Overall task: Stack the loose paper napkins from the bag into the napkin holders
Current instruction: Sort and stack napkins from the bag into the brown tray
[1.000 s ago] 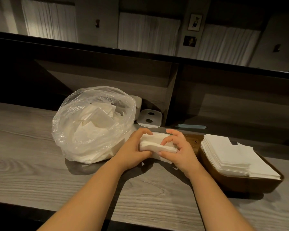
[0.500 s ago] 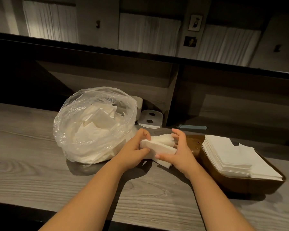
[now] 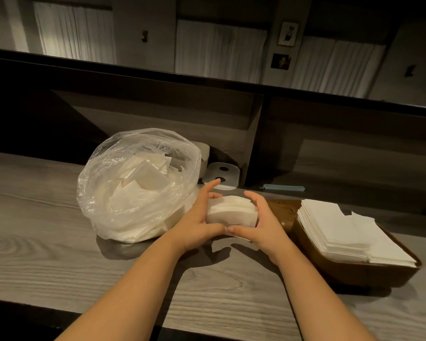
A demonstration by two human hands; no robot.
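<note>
White paper, a small bundle of napkins (image 3: 230, 212), sits between my two hands just above the grey wooden counter (image 3: 47, 242). My left hand (image 3: 197, 225) holds the bundle's left end, thumb under the near edge and fingers reaching over the far side; my right hand (image 3: 258, 222) clasps the right end in the same way, so the two thumbs almost meet at the front. I judge that I press from both ends to square the edges before I put the bundle down. One loose napkin seems to lie under the bundle, but I cannot tell it surely.

Just left of my left hand stands the clear plastic bag (image 3: 138, 185), open at the top, with many napkins inside. Just right of my right hand is the brown napkin holder (image 3: 349, 269), which already carries a flat stack (image 3: 342, 230). The bundle probably goes there next.
</note>
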